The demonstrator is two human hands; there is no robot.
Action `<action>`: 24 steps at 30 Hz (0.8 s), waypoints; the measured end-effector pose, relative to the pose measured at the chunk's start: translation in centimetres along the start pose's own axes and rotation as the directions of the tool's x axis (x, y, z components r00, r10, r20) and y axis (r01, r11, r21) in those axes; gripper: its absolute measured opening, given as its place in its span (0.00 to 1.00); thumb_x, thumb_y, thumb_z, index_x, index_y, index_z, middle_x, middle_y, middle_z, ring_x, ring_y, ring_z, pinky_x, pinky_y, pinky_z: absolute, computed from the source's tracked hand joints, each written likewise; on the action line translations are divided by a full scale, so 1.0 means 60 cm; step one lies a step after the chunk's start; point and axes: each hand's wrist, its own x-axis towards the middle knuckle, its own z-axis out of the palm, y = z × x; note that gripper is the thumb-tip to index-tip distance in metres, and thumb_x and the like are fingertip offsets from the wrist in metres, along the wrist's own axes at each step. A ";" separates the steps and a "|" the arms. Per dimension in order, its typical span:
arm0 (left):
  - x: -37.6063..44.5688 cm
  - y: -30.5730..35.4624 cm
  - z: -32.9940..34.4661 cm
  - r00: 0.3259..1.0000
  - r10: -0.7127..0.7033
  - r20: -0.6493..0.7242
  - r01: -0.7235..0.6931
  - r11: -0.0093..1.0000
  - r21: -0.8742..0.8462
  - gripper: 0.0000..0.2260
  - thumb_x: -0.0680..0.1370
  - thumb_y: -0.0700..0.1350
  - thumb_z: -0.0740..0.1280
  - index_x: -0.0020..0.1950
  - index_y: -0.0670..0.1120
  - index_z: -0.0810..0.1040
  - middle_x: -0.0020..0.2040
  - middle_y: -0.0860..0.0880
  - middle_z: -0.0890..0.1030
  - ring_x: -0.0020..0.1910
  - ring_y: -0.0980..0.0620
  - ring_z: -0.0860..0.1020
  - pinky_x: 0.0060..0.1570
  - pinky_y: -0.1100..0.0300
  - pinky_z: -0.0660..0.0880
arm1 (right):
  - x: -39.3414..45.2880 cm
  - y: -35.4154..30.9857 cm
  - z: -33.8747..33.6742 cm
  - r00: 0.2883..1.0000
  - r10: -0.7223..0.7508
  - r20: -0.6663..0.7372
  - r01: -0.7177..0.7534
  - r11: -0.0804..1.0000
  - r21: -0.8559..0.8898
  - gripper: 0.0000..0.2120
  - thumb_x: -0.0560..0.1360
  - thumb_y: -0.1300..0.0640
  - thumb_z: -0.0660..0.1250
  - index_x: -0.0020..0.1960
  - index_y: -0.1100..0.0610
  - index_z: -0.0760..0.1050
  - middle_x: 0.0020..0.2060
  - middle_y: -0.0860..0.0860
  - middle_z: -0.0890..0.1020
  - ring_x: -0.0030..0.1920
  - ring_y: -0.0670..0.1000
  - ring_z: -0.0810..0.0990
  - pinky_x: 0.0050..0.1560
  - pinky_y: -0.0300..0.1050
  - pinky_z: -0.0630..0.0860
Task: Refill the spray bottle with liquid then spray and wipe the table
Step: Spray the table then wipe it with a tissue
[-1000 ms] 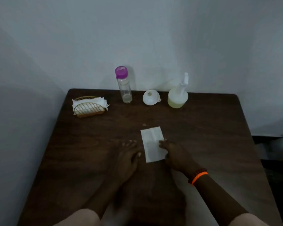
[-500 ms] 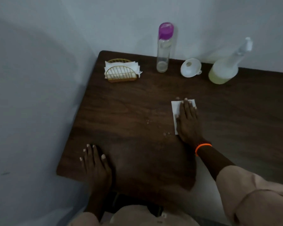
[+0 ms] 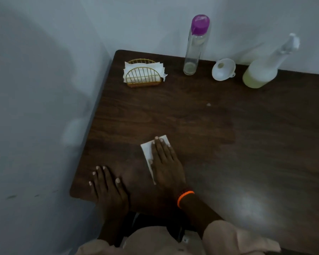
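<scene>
My right hand (image 3: pixel 165 161) lies flat on a white paper napkin (image 3: pixel 147 150), pressing it onto the dark wooden table (image 3: pixel 219 135) near the front left. My left hand (image 3: pixel 107 188) rests flat on the table's front left corner, fingers spread, holding nothing. The spray bottle (image 3: pixel 263 70) with pale yellow liquid stands at the back right by the wall. A white funnel (image 3: pixel 223 69) lies beside it. A tall clear bottle with a purple cap (image 3: pixel 194 46) stands left of the funnel, nearly empty.
A gold wire holder with white napkins (image 3: pixel 143 74) sits at the table's back left. Walls border the table at the back and on the left. A small speck (image 3: pixel 208 104) lies mid-table. A wet sheen shows at the front right.
My right hand has slid the napkin toward me and to the left, closer to my left hand. The camera has shifted left since one second ago.
</scene>
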 end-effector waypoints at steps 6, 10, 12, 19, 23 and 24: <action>0.001 0.000 -0.002 1.000 -0.013 0.024 0.014 0.999 -0.045 0.25 0.84 0.47 0.54 0.79 0.36 0.62 0.79 0.36 0.64 0.78 0.35 0.63 0.78 0.39 0.56 | -0.095 0.192 -0.042 0.935 0.334 -0.122 -0.342 0.939 -0.046 0.29 0.84 0.52 0.54 0.80 0.65 0.53 0.80 0.62 0.55 0.81 0.59 0.54 0.79 0.58 0.55; 0.003 0.003 -0.006 0.999 -0.028 0.030 0.030 0.998 -0.062 0.25 0.84 0.47 0.53 0.79 0.36 0.62 0.79 0.36 0.64 0.78 0.36 0.62 0.78 0.39 0.56 | -0.159 0.279 -0.081 0.732 0.659 -0.172 -0.672 0.740 -0.020 0.30 0.85 0.49 0.47 0.80 0.67 0.51 0.79 0.66 0.55 0.80 0.63 0.55 0.77 0.63 0.59; 0.002 0.005 -0.009 0.999 -0.031 0.033 0.033 0.997 -0.070 0.25 0.84 0.47 0.52 0.79 0.36 0.62 0.79 0.37 0.63 0.79 0.37 0.61 0.78 0.40 0.55 | -0.153 0.257 -0.080 0.641 0.743 -0.193 -0.757 0.653 -0.003 0.31 0.84 0.49 0.46 0.80 0.68 0.51 0.79 0.67 0.56 0.80 0.64 0.56 0.77 0.64 0.59; 0.000 -0.001 -0.004 0.999 -0.034 0.040 0.036 0.998 -0.045 0.24 0.85 0.46 0.52 0.79 0.37 0.61 0.80 0.38 0.63 0.79 0.38 0.61 0.78 0.40 0.56 | -0.054 0.016 0.001 0.922 0.375 -0.096 -0.374 0.927 0.026 0.31 0.83 0.49 0.50 0.81 0.64 0.53 0.80 0.62 0.54 0.81 0.59 0.53 0.80 0.58 0.53; -0.003 -0.008 0.002 1.000 -0.017 -0.013 0.016 0.998 -0.058 0.23 0.85 0.45 0.53 0.79 0.37 0.63 0.79 0.37 0.65 0.78 0.37 0.63 0.77 0.39 0.58 | -0.064 -0.096 0.042 1.000 0.023 0.016 -0.024 0.998 0.061 0.29 0.85 0.47 0.51 0.81 0.60 0.53 0.81 0.57 0.54 0.82 0.54 0.50 0.79 0.55 0.56; -0.003 -0.009 0.002 1.000 -0.011 -0.025 0.009 0.998 -0.058 0.23 0.85 0.44 0.53 0.79 0.37 0.63 0.79 0.37 0.65 0.78 0.37 0.63 0.77 0.40 0.58 | -0.079 -0.093 0.042 0.999 -0.012 0.030 0.011 0.999 0.046 0.29 0.85 0.47 0.50 0.81 0.60 0.53 0.81 0.57 0.54 0.82 0.54 0.49 0.79 0.56 0.57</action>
